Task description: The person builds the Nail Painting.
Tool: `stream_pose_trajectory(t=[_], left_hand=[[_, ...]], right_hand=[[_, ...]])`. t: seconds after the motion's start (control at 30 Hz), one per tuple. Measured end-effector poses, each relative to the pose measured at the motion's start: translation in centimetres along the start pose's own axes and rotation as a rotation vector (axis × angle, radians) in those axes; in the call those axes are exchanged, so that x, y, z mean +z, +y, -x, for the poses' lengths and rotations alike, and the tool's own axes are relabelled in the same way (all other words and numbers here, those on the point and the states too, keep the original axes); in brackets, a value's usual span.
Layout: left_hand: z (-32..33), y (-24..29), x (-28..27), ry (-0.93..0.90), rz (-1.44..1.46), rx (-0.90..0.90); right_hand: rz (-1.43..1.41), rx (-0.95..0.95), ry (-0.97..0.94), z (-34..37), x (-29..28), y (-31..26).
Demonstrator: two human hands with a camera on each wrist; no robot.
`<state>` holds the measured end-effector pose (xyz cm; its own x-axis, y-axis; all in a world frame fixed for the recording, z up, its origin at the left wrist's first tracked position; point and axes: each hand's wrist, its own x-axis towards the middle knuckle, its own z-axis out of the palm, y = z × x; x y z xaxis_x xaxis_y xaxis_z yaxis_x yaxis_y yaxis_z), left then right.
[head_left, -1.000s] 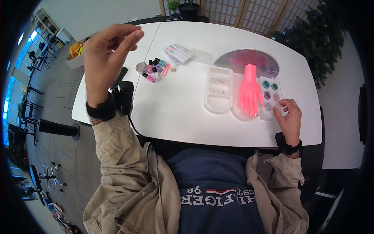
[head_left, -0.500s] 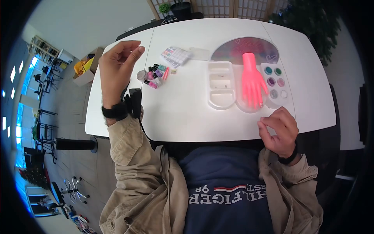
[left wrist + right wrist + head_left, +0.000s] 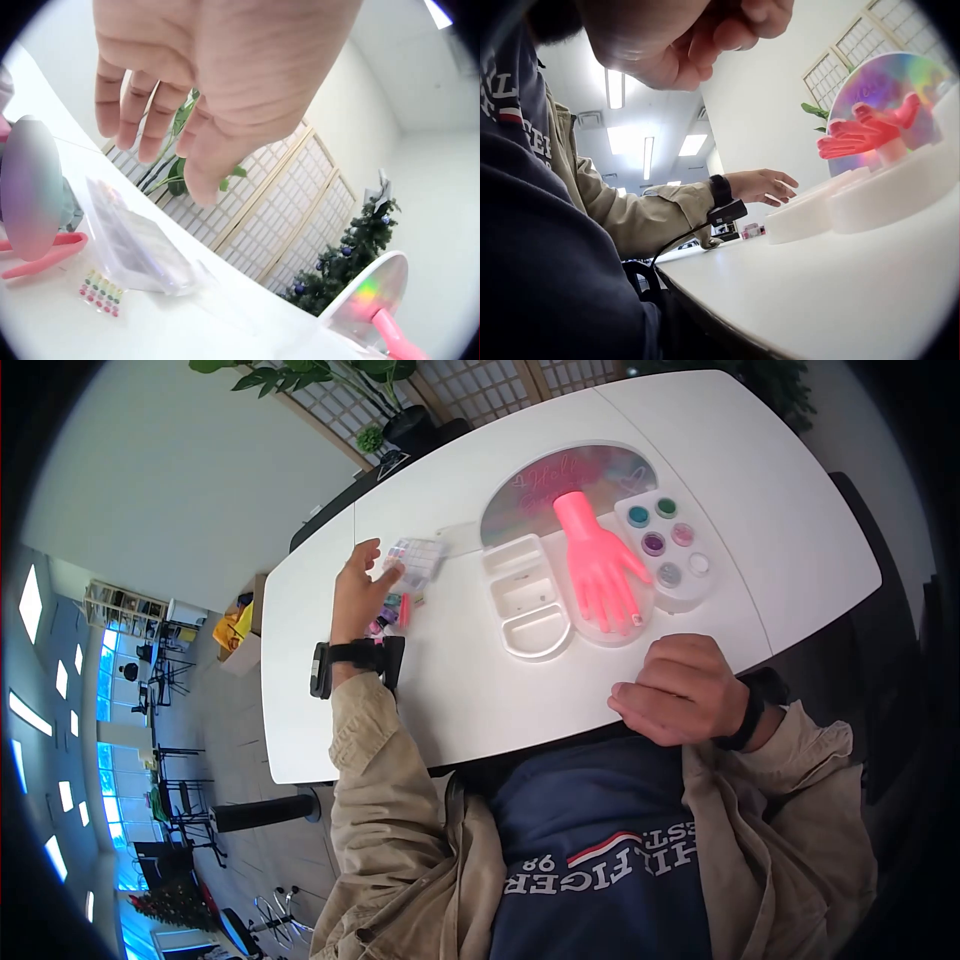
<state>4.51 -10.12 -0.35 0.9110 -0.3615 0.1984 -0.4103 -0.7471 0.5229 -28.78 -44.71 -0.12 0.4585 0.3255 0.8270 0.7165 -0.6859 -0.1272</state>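
My left hand (image 3: 358, 595) is over the far left of the table, beside a clear compartment case (image 3: 424, 558). In the left wrist view the fingers of that hand (image 3: 214, 71) hang relaxed above the case (image 3: 139, 247), holding nothing. Pink tweezers (image 3: 56, 256) and a small sheet of coloured gems (image 3: 101, 294) lie beside the case. My right hand (image 3: 685, 692) has curled fingers near the table's front edge, below a pink model hand (image 3: 600, 565). No object shows in the right hand (image 3: 679, 37) in the right wrist view.
A white three-compartment tray (image 3: 528, 598) stands left of the model hand; a pot holder (image 3: 690, 595) with several small coloured pots is on its right. Behind stands an iridescent rounded panel (image 3: 530, 490). Nail polish bottles (image 3: 380, 624) are partly hidden beside my left wrist.
My left hand has come down from high at the left to beside the case. My right hand has left the pot holder toward the front edge, its fingers now more curled. The head view has tilted.
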Motion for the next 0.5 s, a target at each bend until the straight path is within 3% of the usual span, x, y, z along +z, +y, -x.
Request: stream_pose_trajectory(t=[0.17, 0.37, 0.5], left_hand=[[-1.8, -0.7, 0.6, -0.279, -0.112, -0.108], [-3.4, -1.2, 0.7, -0.333, -0.148, -0.139], [-3.6, -1.1, 0.8, -0.258, -0.207, -0.138]], right_hand=[[-0.013, -0.005, -0.026, 0.4, -0.2, 0.6], [-0.013, -0.002, -0.040, 0.3, -0.3, 0.8], [-0.026, -0.007, -0.040, 0.3, -0.3, 0.8]])
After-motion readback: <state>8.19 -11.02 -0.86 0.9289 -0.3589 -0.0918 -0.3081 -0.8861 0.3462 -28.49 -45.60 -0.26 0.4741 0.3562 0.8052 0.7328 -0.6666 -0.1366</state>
